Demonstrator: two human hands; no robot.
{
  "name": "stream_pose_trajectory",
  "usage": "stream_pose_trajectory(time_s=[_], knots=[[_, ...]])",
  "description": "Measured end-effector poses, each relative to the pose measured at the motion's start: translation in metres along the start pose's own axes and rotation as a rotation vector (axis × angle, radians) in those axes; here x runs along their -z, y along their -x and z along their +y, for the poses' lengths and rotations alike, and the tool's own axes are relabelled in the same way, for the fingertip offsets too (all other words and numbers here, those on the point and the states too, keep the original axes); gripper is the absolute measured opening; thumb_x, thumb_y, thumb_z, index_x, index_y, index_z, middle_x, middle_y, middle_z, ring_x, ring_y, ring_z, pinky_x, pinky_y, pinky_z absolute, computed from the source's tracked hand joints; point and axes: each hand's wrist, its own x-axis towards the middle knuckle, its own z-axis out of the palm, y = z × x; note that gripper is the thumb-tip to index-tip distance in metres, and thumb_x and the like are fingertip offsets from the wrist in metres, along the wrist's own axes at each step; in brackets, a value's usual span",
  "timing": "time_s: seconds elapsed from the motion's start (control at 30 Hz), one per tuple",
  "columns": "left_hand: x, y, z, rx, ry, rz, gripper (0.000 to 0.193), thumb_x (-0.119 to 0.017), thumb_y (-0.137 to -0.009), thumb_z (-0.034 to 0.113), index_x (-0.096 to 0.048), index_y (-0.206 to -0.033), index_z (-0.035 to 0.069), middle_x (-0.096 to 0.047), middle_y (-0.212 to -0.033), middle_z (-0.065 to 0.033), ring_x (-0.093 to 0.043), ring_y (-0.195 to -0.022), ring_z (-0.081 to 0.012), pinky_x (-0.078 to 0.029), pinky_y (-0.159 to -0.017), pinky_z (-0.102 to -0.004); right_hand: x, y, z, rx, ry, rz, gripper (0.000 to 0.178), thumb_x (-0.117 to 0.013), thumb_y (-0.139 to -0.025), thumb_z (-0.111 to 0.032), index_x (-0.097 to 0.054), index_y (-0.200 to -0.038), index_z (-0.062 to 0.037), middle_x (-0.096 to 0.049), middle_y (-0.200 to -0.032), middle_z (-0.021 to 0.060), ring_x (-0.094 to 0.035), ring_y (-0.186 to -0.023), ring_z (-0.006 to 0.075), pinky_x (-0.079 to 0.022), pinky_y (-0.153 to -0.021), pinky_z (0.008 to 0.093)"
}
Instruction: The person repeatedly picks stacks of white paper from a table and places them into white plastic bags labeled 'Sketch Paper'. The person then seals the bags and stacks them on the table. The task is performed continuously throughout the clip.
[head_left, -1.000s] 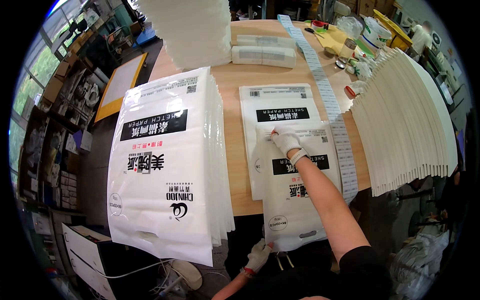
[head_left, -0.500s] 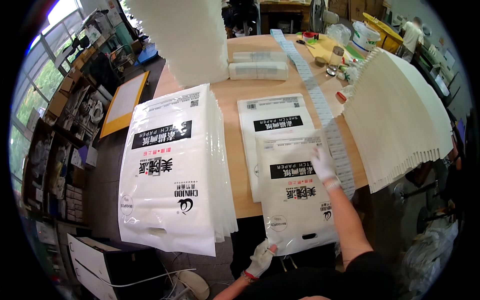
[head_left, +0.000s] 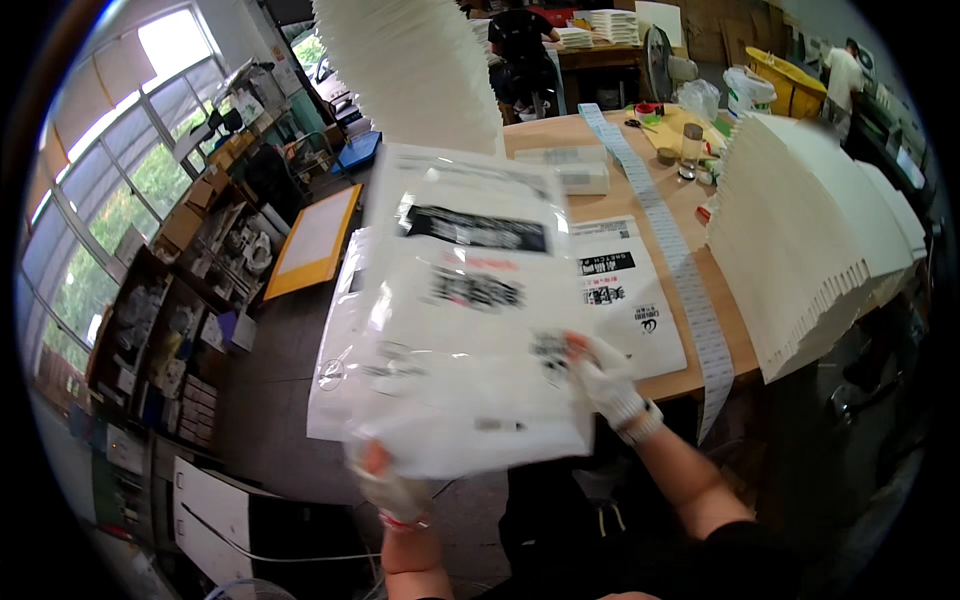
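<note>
Both my gloved hands hold a white plastic paper pack (head_left: 470, 325) with black and red print, raised in front of me and blurred by motion. My left hand (head_left: 392, 485) grips its near left corner, thumb on top. At the right edge, my right hand (head_left: 605, 385) has its thumb on the front and fingers partly hidden behind. The raised pack overlaps the stack of similar packs (head_left: 332, 370) at the left, covering most of it. Another printed pack (head_left: 645, 315) lies on the wooden table (head_left: 540, 132) to the right, partly covered.
A tall stack of white sheets (head_left: 415, 80) rises at the table's far left. Fanned white sheets (head_left: 800, 240) stand at right, beside a long label strip (head_left: 670, 235). Wrapped bundles (head_left: 585, 178) and a glass jar (head_left: 690, 150) sit farther back. Two people work in the background.
The pack from the near table edge has been lifted and carried left, over the left-hand stack. Both my hands moved left with it, and the right went from its far part to its right edge.
</note>
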Motion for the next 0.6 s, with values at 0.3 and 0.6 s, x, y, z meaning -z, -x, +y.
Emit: stream_pose_trajectory(time_s=[0.3, 0.6], knots=[[0.139, -0.113, -0.087, 0.59, 0.216, 0.079, 0.046, -0.044, -0.085, 0.028, -0.045, -0.122, 0.0, -0.05, -0.12, -0.0147, -0.051, -0.108, -0.029, -0.042, -0.092, -0.0428, -0.115, -0.063, -0.017, 0.096, 0.386, -0.57, 0.028, -0.048, -0.087, -0.015, -0.059, -0.108, 0.0001, -0.067, -0.092, 0.0082, -0.062, -0.074, 0.0155, -0.05, -0.07, 0.0228], [0.11, 0.07, -0.141, 0.863, -0.081, 0.379, 0.017, -0.047, -0.088, 0.017, -0.052, -0.097, 0.005, -0.054, -0.077, -0.0068, -0.053, -0.066, -0.0164, -0.048, -0.061, -0.0305, 0.11, -0.003, -0.059, 0.56, 0.574, -0.234, 0.008, -0.059, -0.075, -0.001, -0.063, -0.082, -0.0018, -0.063, -0.077, 0.01, -0.059, -0.069, 0.0182, -0.049, -0.063, 0.0281]])
